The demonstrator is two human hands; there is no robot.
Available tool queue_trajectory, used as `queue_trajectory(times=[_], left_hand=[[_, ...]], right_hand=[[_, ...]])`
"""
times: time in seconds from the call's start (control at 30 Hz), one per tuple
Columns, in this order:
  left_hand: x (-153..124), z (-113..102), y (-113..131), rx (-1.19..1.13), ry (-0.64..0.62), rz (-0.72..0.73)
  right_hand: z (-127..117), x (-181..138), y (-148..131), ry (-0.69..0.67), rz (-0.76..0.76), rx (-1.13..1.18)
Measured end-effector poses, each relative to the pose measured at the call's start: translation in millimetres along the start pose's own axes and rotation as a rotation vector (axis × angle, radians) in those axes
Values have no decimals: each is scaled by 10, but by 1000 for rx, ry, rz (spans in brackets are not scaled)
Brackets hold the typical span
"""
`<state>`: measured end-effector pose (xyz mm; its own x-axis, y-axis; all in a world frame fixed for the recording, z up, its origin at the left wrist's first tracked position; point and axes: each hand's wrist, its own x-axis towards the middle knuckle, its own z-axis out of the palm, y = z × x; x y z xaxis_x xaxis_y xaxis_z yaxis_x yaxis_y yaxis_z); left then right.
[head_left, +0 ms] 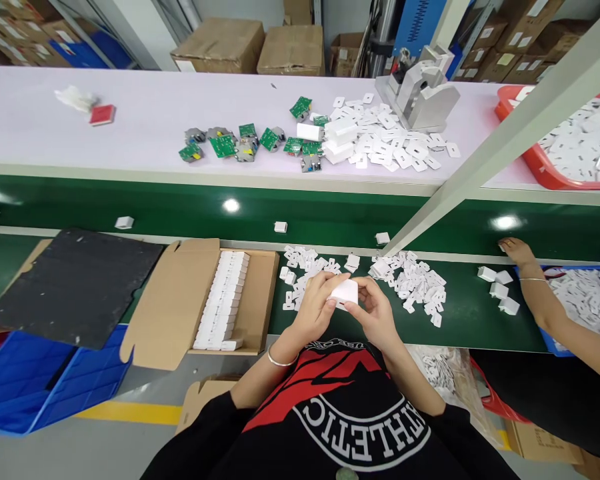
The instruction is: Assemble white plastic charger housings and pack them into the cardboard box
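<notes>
Between both hands, just above the near edge of the green bench, is a white plastic housing [346,292], shaped like a small rounded block. My left hand [316,303] grips its left side with thumb and fingers. On its right side, the fingers and thumb of my right hand [375,308] are closed. Behind the hands lie a heap of small white plates [303,260] and a second heap of white plates [420,285], with a few white housings among them. To the left, an open cardboard box [258,300] holds a stacked row of white housings [223,297].
White housings [280,227] sit spaced along the green belt [190,210]. A co-worker's hand [517,251] reaches in at right, above a blue bin [550,343]. On the shelf are green circuit boards [223,146], a metal fixture [423,93] and a red tray [535,163]. A slanted post [460,163] crosses the right.
</notes>
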<state>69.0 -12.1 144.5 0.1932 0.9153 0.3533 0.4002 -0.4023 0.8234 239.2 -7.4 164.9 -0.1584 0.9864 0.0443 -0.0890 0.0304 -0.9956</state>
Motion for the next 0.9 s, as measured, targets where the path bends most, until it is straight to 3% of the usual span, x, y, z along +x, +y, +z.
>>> queue_trajectory(times=[0.13,0.33,0.57,0.8,0.9], left_hand=[[42,-35,-10,-136,-72,-14],[39,49,3,-325,33,-88],[25,-33,-55,-332,-20,-63],[-9,10,-112,-250,137,45],[-45,31,-147,-205,141,78]], right_hand=[[-18,-5,3,-8,-29,-87],[11,-19,49,-8,-35,-166],[41,-7,63,-6,-58,-179],[127,-7,59,-35,-93,-172],[139,-11,91,14,-91,-193]])
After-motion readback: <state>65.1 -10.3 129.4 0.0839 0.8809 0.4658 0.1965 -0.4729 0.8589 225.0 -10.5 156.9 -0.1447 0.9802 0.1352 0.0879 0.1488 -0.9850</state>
